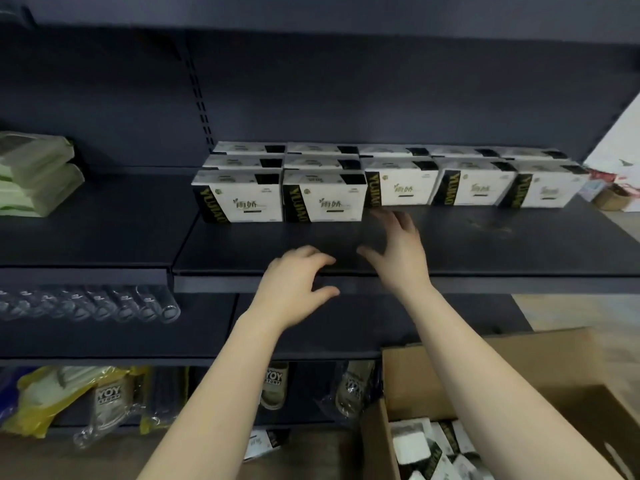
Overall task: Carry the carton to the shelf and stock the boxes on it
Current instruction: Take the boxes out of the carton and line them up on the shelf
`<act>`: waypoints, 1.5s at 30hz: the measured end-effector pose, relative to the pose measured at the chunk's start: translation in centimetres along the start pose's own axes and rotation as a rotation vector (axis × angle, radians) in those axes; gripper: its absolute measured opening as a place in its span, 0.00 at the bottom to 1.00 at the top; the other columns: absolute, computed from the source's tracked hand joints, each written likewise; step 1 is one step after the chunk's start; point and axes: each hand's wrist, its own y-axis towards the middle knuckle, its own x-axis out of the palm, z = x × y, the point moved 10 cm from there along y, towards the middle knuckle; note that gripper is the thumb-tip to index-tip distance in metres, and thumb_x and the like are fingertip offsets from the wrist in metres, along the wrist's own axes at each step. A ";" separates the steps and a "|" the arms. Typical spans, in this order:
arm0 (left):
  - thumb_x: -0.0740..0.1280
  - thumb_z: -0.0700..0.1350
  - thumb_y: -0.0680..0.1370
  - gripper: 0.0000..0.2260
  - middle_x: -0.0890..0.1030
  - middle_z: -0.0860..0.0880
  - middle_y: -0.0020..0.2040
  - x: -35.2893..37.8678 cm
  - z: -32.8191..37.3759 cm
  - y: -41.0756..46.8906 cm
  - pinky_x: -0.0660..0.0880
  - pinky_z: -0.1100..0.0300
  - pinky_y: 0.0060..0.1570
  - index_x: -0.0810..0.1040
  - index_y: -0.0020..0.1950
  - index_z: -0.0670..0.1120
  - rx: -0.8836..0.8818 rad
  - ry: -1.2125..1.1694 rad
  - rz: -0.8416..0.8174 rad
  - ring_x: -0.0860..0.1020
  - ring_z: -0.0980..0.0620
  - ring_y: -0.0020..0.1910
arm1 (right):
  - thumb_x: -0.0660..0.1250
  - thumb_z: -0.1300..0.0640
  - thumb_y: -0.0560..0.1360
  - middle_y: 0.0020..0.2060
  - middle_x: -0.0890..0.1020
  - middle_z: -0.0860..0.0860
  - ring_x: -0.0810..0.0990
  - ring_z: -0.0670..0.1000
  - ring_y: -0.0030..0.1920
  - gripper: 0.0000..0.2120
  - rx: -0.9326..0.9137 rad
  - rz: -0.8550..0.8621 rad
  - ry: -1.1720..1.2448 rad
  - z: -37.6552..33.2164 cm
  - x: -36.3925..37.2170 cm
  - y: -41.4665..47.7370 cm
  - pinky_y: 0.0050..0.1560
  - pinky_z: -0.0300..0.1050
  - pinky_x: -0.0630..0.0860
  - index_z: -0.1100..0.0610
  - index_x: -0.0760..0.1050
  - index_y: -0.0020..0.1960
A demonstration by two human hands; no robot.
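Several white boxes with black side bands (pixel 322 197) stand in rows on the dark shelf board (pixel 485 244), three deep at the left and two deep further right. My right hand (pixel 398 242) hovers over the bare shelf just in front of the boxes, fingers spread and holding nothing. My left hand (pixel 294 284) is lower, at the shelf's front edge, with fingers loosely curved and empty. The open brown carton (pixel 485 372) sits at the bottom right, with several more of the same boxes (pixel 429 452) lying loose inside.
Green packs (pixel 34 174) lie on the shelf to the left. Clear cups (pixel 90 303) lie in a row on the lower shelf. Bagged slippers (pixel 107 400) hang below. One loose box (pixel 265 441) lies on the floor by the carton. A basket (pixel 613 199) stands at far right.
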 end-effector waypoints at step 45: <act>0.69 0.57 0.75 0.30 0.70 0.52 0.70 26.9 27.5 -12.2 0.66 0.50 0.65 0.64 0.74 0.55 -0.263 0.044 -0.456 0.71 0.50 0.67 | 0.75 0.50 0.70 0.70 0.66 0.47 0.67 0.50 0.68 0.36 0.230 -0.659 -0.031 33.0 -13.1 -31.3 0.65 0.47 0.70 0.47 0.63 0.73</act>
